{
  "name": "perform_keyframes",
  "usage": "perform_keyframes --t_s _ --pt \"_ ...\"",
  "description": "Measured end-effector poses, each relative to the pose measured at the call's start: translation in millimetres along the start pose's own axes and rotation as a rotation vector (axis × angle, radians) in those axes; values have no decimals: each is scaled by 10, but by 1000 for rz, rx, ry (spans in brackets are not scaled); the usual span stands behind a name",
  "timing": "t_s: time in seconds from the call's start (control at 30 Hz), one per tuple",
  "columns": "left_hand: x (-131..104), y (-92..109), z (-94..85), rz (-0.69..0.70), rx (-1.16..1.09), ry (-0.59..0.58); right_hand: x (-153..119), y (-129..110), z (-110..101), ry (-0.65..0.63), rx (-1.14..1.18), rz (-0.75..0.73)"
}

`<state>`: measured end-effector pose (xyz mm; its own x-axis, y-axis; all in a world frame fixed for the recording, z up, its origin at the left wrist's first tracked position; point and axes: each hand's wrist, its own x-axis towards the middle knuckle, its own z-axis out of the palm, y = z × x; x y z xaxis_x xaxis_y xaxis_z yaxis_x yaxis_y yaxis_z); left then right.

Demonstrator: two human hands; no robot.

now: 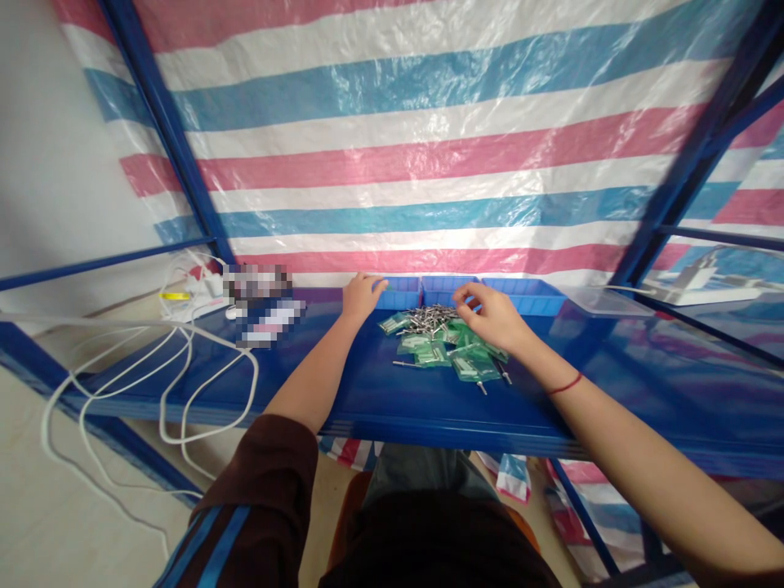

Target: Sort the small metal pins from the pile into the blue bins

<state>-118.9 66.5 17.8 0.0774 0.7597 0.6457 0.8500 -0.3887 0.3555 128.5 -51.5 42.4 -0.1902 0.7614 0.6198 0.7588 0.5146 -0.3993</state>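
Note:
My left hand (363, 296) reaches to the left end of a blue bin (401, 296), its fingers partly stretched over the rim with nothing visible in them. My right hand (490, 314) hovers at the right side of a heap of thin metal pins (432, 320); its fingers are curled, thumb close to the index finger. Whatever they may hold is too small to make out. Several small green plastic packets (474, 363) with light strips inside lie in front of the heap, partly under my right hand. A few loose pins (407, 364) lie around them.
Behind the heap stand a middle blue bin (444, 287) and a right blue bin (527, 298). A clear plastic lid (606, 302) lies to their right. White cables (177, 392) and a power strip (196, 302) occupy the left. Blue posts (165, 131) frame the blue table (380, 400).

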Motion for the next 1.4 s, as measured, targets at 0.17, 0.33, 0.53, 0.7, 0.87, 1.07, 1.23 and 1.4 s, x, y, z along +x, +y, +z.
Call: perform_keyframes --t_s 0.17,0.33,0.53,0.7,0.87,1.07,1.23,1.4 --pt "-66 147 -11 6 79 -105 18 242 -147 -344 -103 -60" --pt "-81 302 -60 122 -119 -107 18 461 -135 -381 -134 -10" --pt "-265 686 -106 484 -393 -331 32 487 -14 -341 -249 -75" --pt "-447 936 -101 529 -430 -398 29 337 -93 -181 -354 -75" --pt "-538 988 5 297 -614 -359 18 133 -190 8 -268 -12" --pt "-516 1021 70 178 -824 -395 -2 -34 -118 -59 185 -16" --pt "-470 1030 54 74 -959 -378 -13 -29 -28 -165 528 125" --pt "-467 1106 -32 -89 -1061 -467 2 42 2 31 436 89"
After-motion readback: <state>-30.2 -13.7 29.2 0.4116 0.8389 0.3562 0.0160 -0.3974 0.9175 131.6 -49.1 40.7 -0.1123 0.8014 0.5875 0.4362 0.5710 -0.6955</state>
